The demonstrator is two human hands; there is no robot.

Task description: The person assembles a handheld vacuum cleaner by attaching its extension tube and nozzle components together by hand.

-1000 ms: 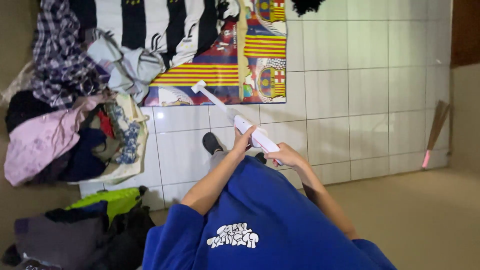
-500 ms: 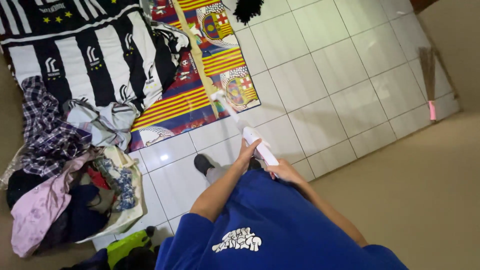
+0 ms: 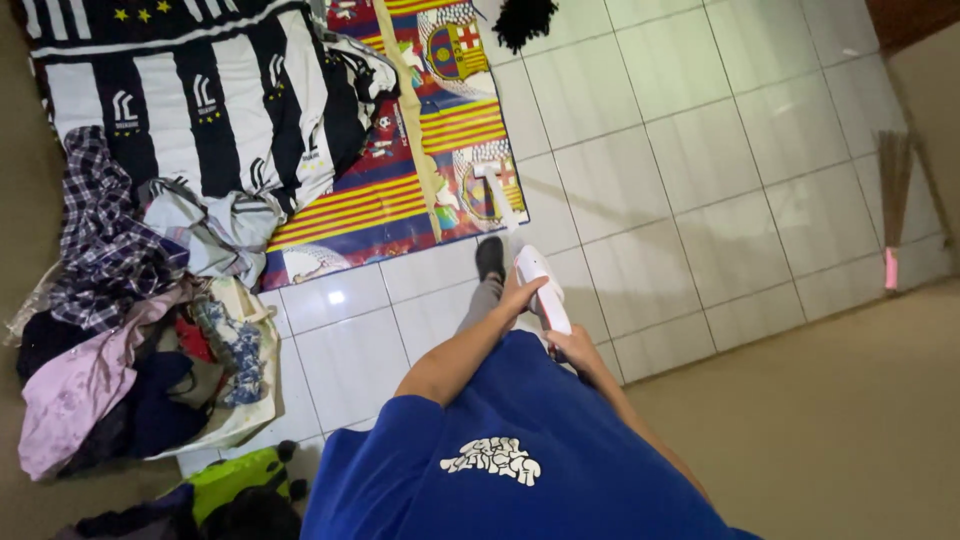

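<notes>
**Both hands on a white handheld appliance above the tiled floor**

The person stands in a blue short-sleeved shirt with a white printed motif, looking down at the white tiled floor. Both hands hold one object: a white, elongated plastic handheld appliance with a thin white nozzle end pointing away from the body.

Left hand: fingers closed around the left side of the appliance body, gripping it. Right hand: fingers closed on the rear end of the same appliance, nearest the body. The appliance is held in the air in front of the torso, above the floor tiles, with its nozzle end seen over the edge of the fabric laid out ahead. One dark-socked foot shows just below that edge.

Surroundings:
- A red, blue and yellow striped fabric with crests lies flat on the floor.
- A black-and-white striped jersey lies spread to its left, overlapping it.
- A heap of mixed clothes, including a checked shirt and a pink garment, sits at the left.
- A lime-green bag lies at bottom left.
- A broom with a pink handle tip lies at the right, well apart.
- A black tufted object sits at the top edge.
</notes>
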